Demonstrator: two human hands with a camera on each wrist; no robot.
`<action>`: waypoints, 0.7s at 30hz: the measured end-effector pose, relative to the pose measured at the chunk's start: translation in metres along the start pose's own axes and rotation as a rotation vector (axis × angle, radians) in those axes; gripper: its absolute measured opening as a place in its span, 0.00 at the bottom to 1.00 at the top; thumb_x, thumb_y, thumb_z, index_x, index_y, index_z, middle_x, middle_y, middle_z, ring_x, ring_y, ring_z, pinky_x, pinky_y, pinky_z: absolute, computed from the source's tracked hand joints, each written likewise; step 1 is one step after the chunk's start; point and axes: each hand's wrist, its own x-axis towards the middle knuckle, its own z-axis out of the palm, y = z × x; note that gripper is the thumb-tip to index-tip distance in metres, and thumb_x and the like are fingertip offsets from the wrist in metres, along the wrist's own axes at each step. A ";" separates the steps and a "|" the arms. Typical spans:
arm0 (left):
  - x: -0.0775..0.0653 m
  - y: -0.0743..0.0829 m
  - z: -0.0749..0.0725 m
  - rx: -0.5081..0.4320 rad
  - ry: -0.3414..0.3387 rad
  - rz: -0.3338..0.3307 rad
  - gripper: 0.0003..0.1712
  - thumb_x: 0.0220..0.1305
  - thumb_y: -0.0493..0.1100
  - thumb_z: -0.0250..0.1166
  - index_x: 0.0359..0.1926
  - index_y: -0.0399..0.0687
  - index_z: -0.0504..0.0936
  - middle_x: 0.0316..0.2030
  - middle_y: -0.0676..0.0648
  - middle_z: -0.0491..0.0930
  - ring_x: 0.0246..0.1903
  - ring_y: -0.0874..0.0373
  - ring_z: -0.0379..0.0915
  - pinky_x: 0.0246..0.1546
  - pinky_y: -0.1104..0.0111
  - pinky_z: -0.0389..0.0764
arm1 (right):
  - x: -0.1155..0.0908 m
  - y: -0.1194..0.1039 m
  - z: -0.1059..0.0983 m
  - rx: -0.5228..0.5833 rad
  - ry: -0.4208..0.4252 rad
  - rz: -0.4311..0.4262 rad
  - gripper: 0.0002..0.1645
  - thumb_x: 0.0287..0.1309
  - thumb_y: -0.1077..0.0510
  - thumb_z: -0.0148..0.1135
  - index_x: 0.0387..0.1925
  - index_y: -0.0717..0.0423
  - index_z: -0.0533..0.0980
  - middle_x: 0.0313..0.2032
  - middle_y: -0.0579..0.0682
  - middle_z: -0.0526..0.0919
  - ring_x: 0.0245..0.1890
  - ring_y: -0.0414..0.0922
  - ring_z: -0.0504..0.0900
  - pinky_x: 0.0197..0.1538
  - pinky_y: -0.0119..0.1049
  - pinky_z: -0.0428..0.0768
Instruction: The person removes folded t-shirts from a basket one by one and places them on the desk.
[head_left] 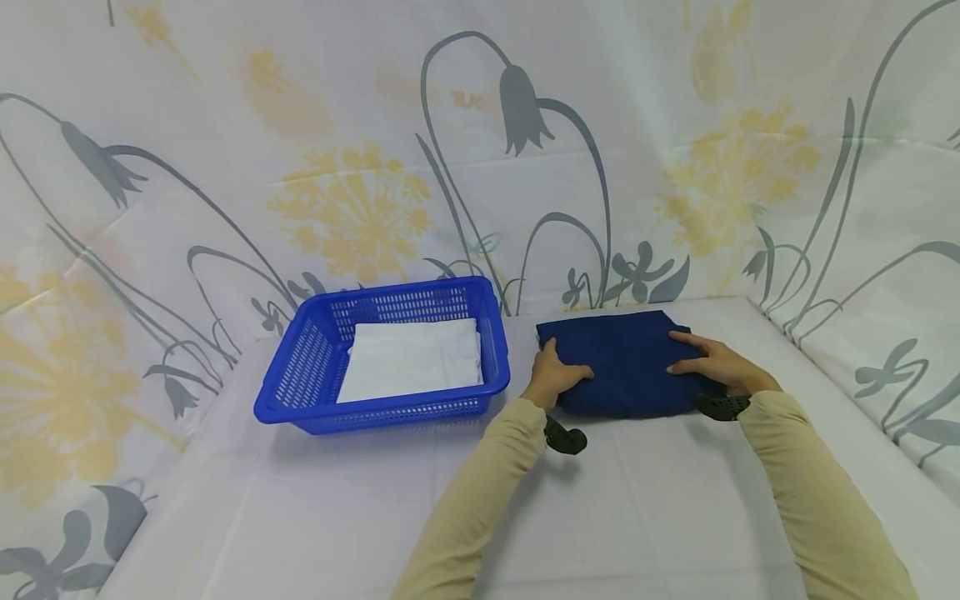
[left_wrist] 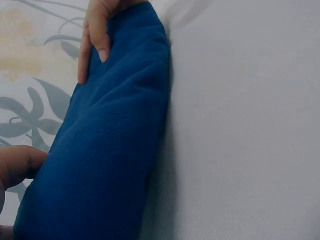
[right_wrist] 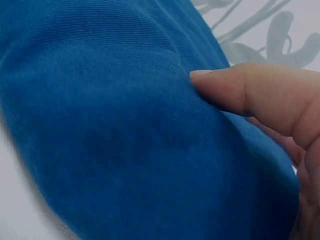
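A dark blue folded cloth (head_left: 622, 362) lies on the white table, made of ribbed fabric in the right wrist view. At its left end my left hand (head_left: 553, 375) grips the cloth, thumb on top and a finger along the far left edge. My right hand (head_left: 716, 367) holds the opposite end. In the right wrist view its thumb (right_wrist: 225, 90) presses into the top of the fabric, while the other fingers are mostly hidden behind the side. Soft creases run across the cloth's near side in the left wrist view.
Left of the cloth stands a blue plastic basket (head_left: 300, 367) with slotted walls. A folded white cloth (head_left: 412, 358) lies in it. A floral sheet (head_left: 360, 167) hangs behind and along the sides of the white table (head_left: 615, 500).
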 end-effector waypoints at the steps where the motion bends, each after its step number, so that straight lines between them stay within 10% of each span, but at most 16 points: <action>1: 0.000 -0.001 0.000 0.002 -0.004 0.000 0.52 0.51 0.38 0.74 0.74 0.42 0.56 0.69 0.36 0.58 0.67 0.42 0.55 0.62 0.54 0.64 | 0.000 0.000 0.000 -0.002 0.000 0.000 0.54 0.60 0.56 0.65 0.75 0.63 0.42 0.70 0.75 0.33 0.68 0.72 0.38 0.64 0.65 0.51; 21: 0.001 -0.009 0.000 0.037 0.008 -0.005 0.50 0.49 0.32 0.76 0.71 0.42 0.61 0.63 0.36 0.61 0.63 0.43 0.60 0.59 0.56 0.69 | -0.001 -0.005 0.012 -0.104 0.089 0.040 0.54 0.54 0.59 0.68 0.72 0.69 0.46 0.68 0.79 0.38 0.67 0.75 0.41 0.63 0.67 0.50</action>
